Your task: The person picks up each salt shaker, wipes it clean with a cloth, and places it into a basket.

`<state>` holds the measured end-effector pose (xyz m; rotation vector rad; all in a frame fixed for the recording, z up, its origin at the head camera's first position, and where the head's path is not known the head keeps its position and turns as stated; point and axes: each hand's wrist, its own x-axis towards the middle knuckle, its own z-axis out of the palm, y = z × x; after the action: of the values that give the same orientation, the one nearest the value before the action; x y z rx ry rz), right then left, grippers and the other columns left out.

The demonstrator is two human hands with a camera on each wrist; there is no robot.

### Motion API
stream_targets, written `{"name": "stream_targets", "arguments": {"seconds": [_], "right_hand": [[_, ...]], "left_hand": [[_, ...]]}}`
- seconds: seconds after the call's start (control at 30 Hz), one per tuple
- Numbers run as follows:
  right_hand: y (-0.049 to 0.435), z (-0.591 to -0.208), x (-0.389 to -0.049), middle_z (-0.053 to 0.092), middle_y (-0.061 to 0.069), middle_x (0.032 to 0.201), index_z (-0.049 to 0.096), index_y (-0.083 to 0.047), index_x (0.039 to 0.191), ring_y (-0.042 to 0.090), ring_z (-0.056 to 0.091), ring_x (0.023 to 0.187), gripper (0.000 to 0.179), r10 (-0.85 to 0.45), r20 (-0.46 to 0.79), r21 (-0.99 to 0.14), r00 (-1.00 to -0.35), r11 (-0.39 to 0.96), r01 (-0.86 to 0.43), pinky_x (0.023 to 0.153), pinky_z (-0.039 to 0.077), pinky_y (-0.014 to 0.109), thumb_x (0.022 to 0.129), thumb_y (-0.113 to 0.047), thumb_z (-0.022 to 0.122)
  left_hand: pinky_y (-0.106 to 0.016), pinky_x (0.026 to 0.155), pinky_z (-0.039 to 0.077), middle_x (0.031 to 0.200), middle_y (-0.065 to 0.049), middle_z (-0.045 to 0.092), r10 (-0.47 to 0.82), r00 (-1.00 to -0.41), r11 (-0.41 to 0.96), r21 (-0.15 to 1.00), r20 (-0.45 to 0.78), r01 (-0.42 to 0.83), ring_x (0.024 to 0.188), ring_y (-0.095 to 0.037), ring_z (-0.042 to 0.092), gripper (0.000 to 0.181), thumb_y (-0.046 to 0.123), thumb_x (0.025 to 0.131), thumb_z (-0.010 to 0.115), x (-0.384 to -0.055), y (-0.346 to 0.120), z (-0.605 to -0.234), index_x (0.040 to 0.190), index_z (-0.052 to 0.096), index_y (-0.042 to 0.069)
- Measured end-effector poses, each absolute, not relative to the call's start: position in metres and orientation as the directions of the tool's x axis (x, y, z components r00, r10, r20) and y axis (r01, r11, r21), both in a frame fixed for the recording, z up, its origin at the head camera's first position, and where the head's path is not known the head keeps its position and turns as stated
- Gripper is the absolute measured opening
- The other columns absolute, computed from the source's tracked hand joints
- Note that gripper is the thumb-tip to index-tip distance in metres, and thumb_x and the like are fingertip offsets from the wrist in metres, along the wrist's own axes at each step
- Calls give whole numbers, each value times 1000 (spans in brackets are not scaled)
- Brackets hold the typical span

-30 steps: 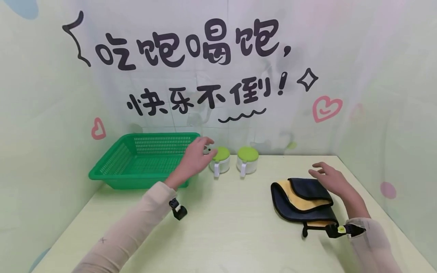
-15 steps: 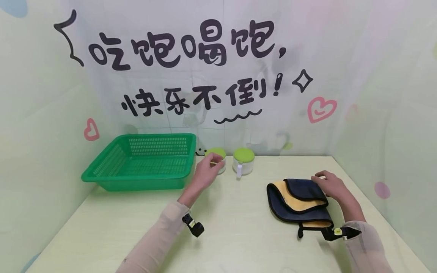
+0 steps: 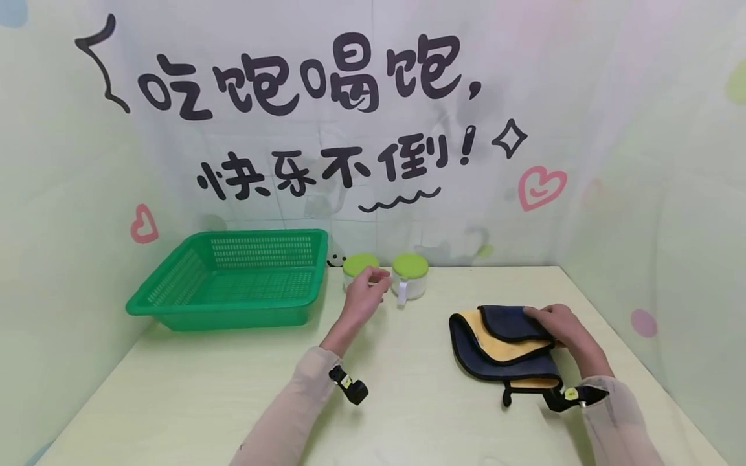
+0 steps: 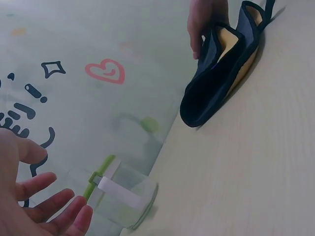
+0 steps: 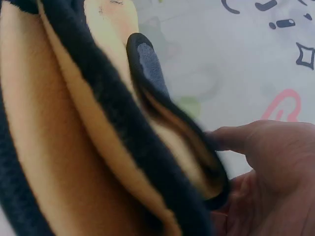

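A folded cleaning cloth (image 3: 504, 343), navy on one side and yellow on the other with black edging, lies on the right of the table. My right hand (image 3: 564, 325) pinches its upper right fold. In the right wrist view the thumb (image 5: 234, 139) presses the fold's outside, and the fingers are partly hidden behind it. My left hand (image 3: 366, 299) hovers before two lidded jars, its fingers loosely bent and holding nothing. The left jar (image 3: 360, 263) is partly covered by that hand. Beside it stands the right jar (image 3: 410, 275), with a green lid and a white handle.
At the back left stands a green plastic basket (image 3: 233, 318) with slotted walls. A printed curtain (image 3: 466, 226) closes off the table's (image 3: 408, 401) back and sides. Small black cameras (image 3: 350, 386) are strapped to both wrists.
My left hand has moved right, from beside the basket to in front of the jars. My right hand has come down onto the cloth and taken hold of its fold. The head view has shifted slightly.
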<state>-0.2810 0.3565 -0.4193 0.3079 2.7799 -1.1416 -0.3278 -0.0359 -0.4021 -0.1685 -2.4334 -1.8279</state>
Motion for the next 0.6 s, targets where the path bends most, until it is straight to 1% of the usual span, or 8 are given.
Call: {"name": "stream_targets", "arguments": {"seconds": [0.07, 0.13, 0.17, 0.23, 0.3, 0.33, 0.43, 0.6], "right_hand": [[356, -423, -282, 42, -5, 59, 51, -12, 68, 10, 46, 52, 45, 127, -215, -688, -968, 684, 243, 52, 43, 27, 102, -42, 55], [356, -426, -282, 42, -7, 56, 52, -11, 69, 8, 47, 50, 44, 110, -228, -700, -968, 672, 241, 51, 43, 26, 101, -40, 56], [356, -426, -282, 45, -7, 57, 60, -6, 76, 8, 48, 50, 41, 102, -229, -705, -968, 668, 237, 51, 44, 26, 101, -38, 57], [355, -426, -282, 50, -7, 61, 65, 7, 98, 8, 51, 53, 43, 88, -222, -711, -971, 667, 223, 53, 46, 26, 102, -35, 57], [355, -425, -282, 55, -6, 64, 59, 16, 123, 8, 55, 56, 51, 65, -217, -724, -974, 658, 205, 56, 49, 27, 103, -31, 56], [354, -424, -282, 57, -6, 66, 55, 17, 129, 8, 57, 58, 53, 56, -219, -732, -974, 651, 202, 57, 51, 28, 103, -29, 56], [353, -422, -282, 62, -6, 69, 51, 17, 133, 8, 61, 60, 54, 25, -227, -756, -974, 626, 193, 59, 55, 30, 102, -27, 57], [353, -419, -280, 64, -6, 75, 53, 11, 131, 9, 63, 63, 48, -6, -229, -794, -973, 579, 184, 61, 55, 31, 102, -27, 59]], "left_hand": [[-32, 84, 58, 123, -11, 67, 35, -990, 258, 956, 134, 139, 105, -24, 67, 31, 27, 101, 61, -330, -31, -402, 126, 65, 9], [-32, 84, 58, 124, -11, 67, 38, -990, 245, 959, 136, 141, 105, -23, 66, 32, 27, 101, 61, -333, -27, -402, 127, 64, 8], [-32, 84, 58, 124, -11, 67, 37, -990, 236, 962, 135, 140, 105, -23, 66, 34, 28, 100, 61, -334, -25, -401, 128, 64, 8], [-33, 84, 58, 123, -12, 67, 31, -990, 220, 965, 139, 142, 105, -26, 66, 34, 27, 100, 60, -336, -22, -401, 127, 64, 7], [-35, 85, 58, 121, -13, 67, 23, -991, 205, 969, 135, 137, 107, -30, 66, 34, 26, 99, 60, -339, -20, -402, 126, 64, 7], [-37, 86, 58, 121, -13, 67, 17, -991, 200, 971, 131, 132, 108, -32, 67, 34, 26, 99, 60, -340, -19, -403, 126, 64, 6], [-40, 87, 59, 120, -12, 67, -2, -995, 205, 974, 101, 98, 109, -33, 66, 32, 27, 98, 61, -342, -18, -408, 124, 65, 8], [-32, 80, 56, 121, -10, 65, -13, -998, 237, 970, 60, 56, 104, -27, 65, 31, 28, 97, 63, -345, -16, -416, 122, 64, 10]]}}
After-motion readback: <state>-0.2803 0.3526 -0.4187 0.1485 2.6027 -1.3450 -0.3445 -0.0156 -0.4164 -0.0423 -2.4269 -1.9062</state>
